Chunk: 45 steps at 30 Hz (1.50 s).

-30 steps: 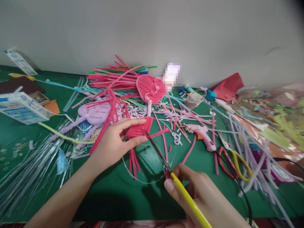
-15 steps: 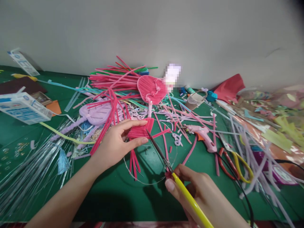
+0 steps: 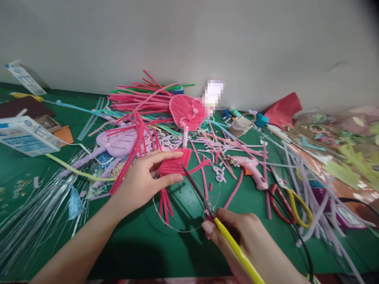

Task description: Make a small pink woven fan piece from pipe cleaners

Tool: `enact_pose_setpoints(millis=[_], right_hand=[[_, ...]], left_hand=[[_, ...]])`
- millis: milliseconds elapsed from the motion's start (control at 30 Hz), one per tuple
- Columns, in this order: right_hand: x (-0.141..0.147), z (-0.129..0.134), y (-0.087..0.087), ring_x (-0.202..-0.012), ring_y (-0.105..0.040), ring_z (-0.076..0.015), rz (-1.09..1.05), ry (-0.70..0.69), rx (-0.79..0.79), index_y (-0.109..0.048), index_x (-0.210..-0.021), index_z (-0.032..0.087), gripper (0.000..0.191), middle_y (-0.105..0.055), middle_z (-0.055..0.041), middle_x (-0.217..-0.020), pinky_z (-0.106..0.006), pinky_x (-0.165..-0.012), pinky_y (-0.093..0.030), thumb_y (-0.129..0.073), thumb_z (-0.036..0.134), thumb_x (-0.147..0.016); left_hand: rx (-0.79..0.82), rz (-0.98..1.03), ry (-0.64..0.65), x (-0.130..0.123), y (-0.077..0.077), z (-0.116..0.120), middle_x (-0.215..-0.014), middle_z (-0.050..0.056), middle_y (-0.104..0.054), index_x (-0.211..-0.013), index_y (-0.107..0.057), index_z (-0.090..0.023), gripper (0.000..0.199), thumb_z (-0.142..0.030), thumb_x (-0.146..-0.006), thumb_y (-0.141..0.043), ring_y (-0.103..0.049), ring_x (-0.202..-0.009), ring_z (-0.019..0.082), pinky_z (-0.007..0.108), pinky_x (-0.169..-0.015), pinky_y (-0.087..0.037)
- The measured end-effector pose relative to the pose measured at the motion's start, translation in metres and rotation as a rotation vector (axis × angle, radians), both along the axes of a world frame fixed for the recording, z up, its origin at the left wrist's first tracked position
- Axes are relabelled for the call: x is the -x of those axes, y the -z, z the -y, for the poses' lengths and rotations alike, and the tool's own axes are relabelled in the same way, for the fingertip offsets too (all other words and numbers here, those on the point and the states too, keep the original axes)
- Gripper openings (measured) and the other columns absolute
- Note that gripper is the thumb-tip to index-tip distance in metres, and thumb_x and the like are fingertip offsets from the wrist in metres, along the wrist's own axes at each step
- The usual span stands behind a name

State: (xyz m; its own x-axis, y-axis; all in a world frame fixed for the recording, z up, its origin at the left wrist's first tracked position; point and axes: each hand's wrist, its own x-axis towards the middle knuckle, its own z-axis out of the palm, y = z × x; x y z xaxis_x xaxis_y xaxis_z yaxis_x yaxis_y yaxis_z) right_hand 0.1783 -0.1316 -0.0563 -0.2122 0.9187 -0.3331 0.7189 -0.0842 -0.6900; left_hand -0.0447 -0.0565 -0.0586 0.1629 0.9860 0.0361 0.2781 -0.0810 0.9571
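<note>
Between its thumb and fingers, my left hand (image 3: 145, 179) pinches a flat red fuzzy piece (image 3: 171, 165) made of strips laid side by side. My right hand (image 3: 239, 232) is closed round a slim tool with a yellow handle (image 3: 237, 246); its metal tip touches the right part of the red piece. Red strips (image 3: 166, 205) hang below the piece, and a thin pale wire loops under it. Just behind lies a pink-red fan shape (image 3: 188, 112) with a pale pink stem.
A pink glue gun (image 3: 250, 169) and scissors (image 3: 291, 205) lie at right, near lilac strips. At left are a purple fan shape (image 3: 118, 140), silvery strands (image 3: 38, 225) and a white-blue box (image 3: 26, 136). A small bucket (image 3: 240, 125) stands behind.
The view has shifted very slightly, moving the scene a little to the left. Both hands keep their holds, and the tool's tip stays at the red piece.
</note>
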Motion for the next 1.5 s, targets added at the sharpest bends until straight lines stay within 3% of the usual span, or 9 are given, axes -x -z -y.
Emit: enact_pose_setpoints(millis=[233, 367, 500, 600, 833, 1000, 1167, 1300, 1500], right_hand=[[-0.016, -0.008, 0.001, -0.045, -0.025, -0.0096, 0.131, 0.08, -0.239, -0.036, -0.057, 0.024, 0.056, -0.033, 0.0056, -0.045, -0.025, -0.043, -0.019, -0.045, 0.068, -0.09], [-0.04, -0.023, -0.001, -0.042, -0.031, -0.0115, 0.363, 0.202, -0.371, -0.046, -0.062, 0.025, 0.055, -0.039, 0.0046, -0.044, -0.025, -0.044, -0.025, -0.046, 0.074, -0.086], [-0.061, -0.039, 0.011, -0.041, -0.048, -0.0188, 0.636, 0.226, -0.344, -0.046, -0.062, 0.026, 0.054, -0.05, -0.001, -0.045, -0.028, -0.045, -0.027, -0.045, 0.076, -0.083], [-0.065, -0.042, 0.025, -0.048, -0.06, -0.0245, 0.743, 0.159, -0.246, -0.047, -0.064, 0.025, 0.045, -0.058, -0.0044, -0.05, -0.028, -0.047, -0.03, -0.047, 0.062, -0.089], [-0.058, -0.029, 0.025, -0.055, -0.068, -0.025, 0.55, 0.068, -0.254, -0.07, -0.085, 0.021, 0.037, -0.07, -0.0048, -0.059, -0.03, -0.049, -0.038, -0.051, 0.052, -0.093], [-0.042, -0.025, 0.003, -0.06, -0.068, -0.0158, 0.243, 0.229, -0.674, -0.072, -0.089, 0.024, 0.025, -0.074, -0.0025, -0.079, -0.028, -0.058, -0.05, -0.055, 0.042, -0.096], [-0.006, -0.031, 0.003, -0.076, -0.062, -0.0161, 0.092, -0.046, -0.976, -0.073, -0.103, 0.021, 0.016, -0.068, -0.0056, -0.085, -0.029, -0.069, -0.053, -0.061, 0.019, -0.094], [0.012, -0.037, 0.014, -0.075, -0.055, -0.0172, 0.103, -0.176, -0.998, -0.072, -0.118, 0.02, 0.026, -0.064, -0.0074, -0.088, -0.031, -0.065, -0.052, -0.063, 0.022, -0.094], [0.016, -0.038, 0.022, -0.08, -0.054, -0.0183, 0.125, -0.166, -0.989, -0.071, -0.121, 0.018, 0.028, -0.062, -0.0085, -0.089, -0.032, -0.068, -0.053, -0.06, 0.027, -0.096]], left_hand=[[0.023, 0.018, -0.015, 0.001, -0.004, -0.001, -0.132, 0.003, -0.071, -0.116, -0.074, -0.028, 0.046, -0.043, -0.074, -0.084, -0.067, -0.119, 0.028, 0.037, -0.099, -0.057], [0.031, 0.036, 0.049, 0.006, -0.004, -0.002, -0.134, 0.002, -0.07, -0.119, -0.073, -0.031, 0.043, -0.043, -0.079, -0.08, -0.069, -0.117, 0.028, 0.037, -0.097, -0.059], [0.006, 0.03, 0.085, 0.009, -0.002, -0.001, -0.132, 0.002, -0.07, -0.124, -0.071, -0.033, 0.044, -0.039, -0.081, -0.079, -0.07, -0.114, 0.027, 0.037, -0.098, -0.059], [-0.02, 0.006, 0.086, 0.009, 0.0, -0.001, -0.133, 0.002, -0.069, -0.123, -0.071, -0.033, 0.047, -0.04, -0.078, -0.081, -0.067, -0.119, 0.028, 0.035, -0.098, -0.058], [-0.064, -0.047, 0.057, 0.007, 0.006, -0.002, -0.129, -0.001, -0.07, -0.121, -0.072, -0.036, 0.042, -0.039, -0.08, -0.081, -0.066, -0.118, 0.024, 0.031, -0.101, -0.055], [-0.064, -0.081, 0.044, 0.005, 0.007, -0.002, -0.126, 0.003, -0.07, -0.12, -0.073, -0.03, 0.042, -0.039, -0.08, -0.08, -0.067, -0.115, 0.026, 0.034, -0.099, -0.056], [-0.075, -0.078, 0.044, 0.001, 0.006, -0.002, -0.123, 0.003, -0.07, -0.119, -0.073, -0.029, 0.039, -0.037, -0.081, -0.08, -0.067, -0.113, 0.023, 0.029, -0.098, -0.056], [-0.08, -0.07, 0.037, -0.001, 0.007, -0.002, -0.123, 0.001, -0.07, -0.118, -0.073, -0.03, 0.037, -0.034, -0.082, -0.079, -0.065, -0.117, 0.022, 0.026, -0.098, -0.055], [-0.08, -0.054, 0.061, -0.001, 0.006, -0.002, -0.122, 0.002, -0.071, -0.117, -0.073, -0.029, 0.037, -0.034, -0.081, -0.079, -0.067, -0.116, 0.023, 0.027, -0.098, -0.057]])
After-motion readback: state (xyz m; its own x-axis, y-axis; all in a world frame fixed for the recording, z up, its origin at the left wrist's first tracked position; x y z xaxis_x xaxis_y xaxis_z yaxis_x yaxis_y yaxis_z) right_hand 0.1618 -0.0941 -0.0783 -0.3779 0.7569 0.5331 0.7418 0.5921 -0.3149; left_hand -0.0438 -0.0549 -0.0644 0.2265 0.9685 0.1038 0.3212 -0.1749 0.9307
